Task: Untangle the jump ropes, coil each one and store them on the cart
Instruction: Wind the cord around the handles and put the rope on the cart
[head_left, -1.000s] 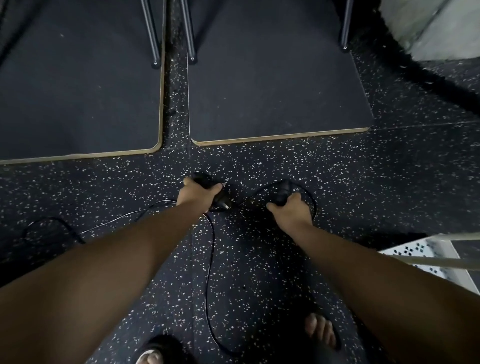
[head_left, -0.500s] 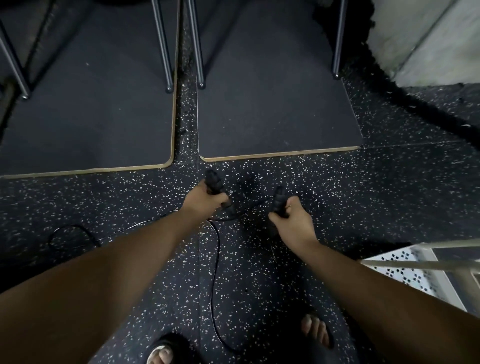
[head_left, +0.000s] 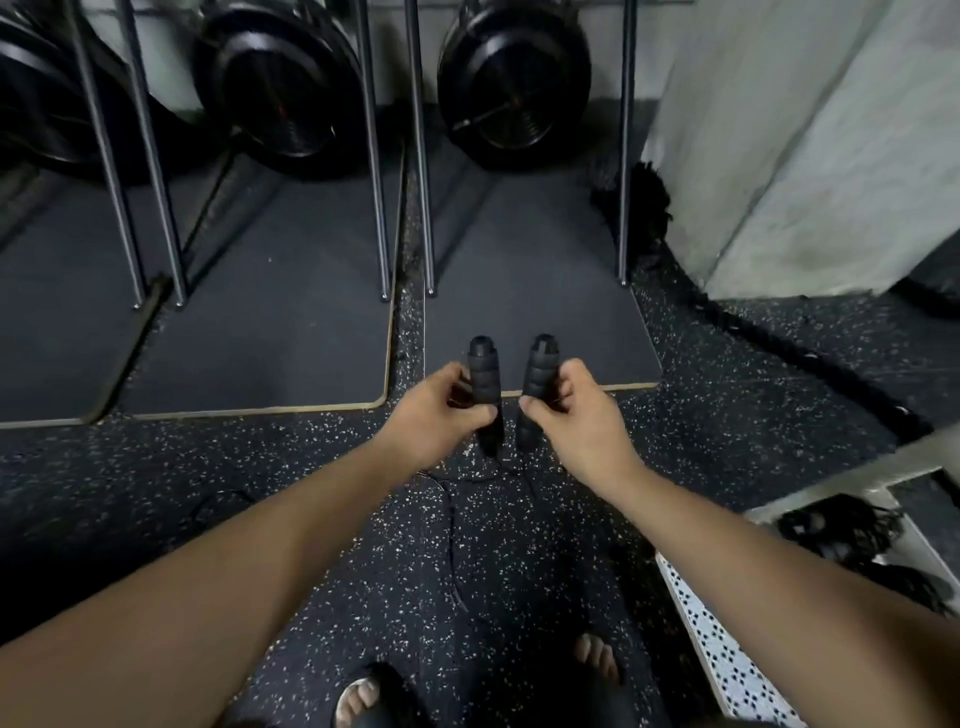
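My left hand (head_left: 434, 410) grips one black ribbed jump rope handle (head_left: 483, 371) and my right hand (head_left: 574, 410) grips a second black handle (head_left: 537, 371). Both handles stand nearly upright, side by side and a little apart, raised above the speckled floor. A thin black rope (head_left: 453, 551) hangs from the handles and trails down across the floor between my feet. At the lower right stands the cart (head_left: 722, 649), white with a perforated shelf and a pale frame.
Dark mats (head_left: 260, 322) with tan edges lie ahead, with several chrome rack legs (head_left: 376, 208) standing on them. Black weight plates (head_left: 511, 83) lean at the back. A white wall corner (head_left: 810, 156) stands at the right. A dark frayed bundle (head_left: 852, 530) lies on the cart.
Both hands lifted the handles off the floor and brought them close together, upright. The view tilted up, revealing the weight plates and more of the cart.
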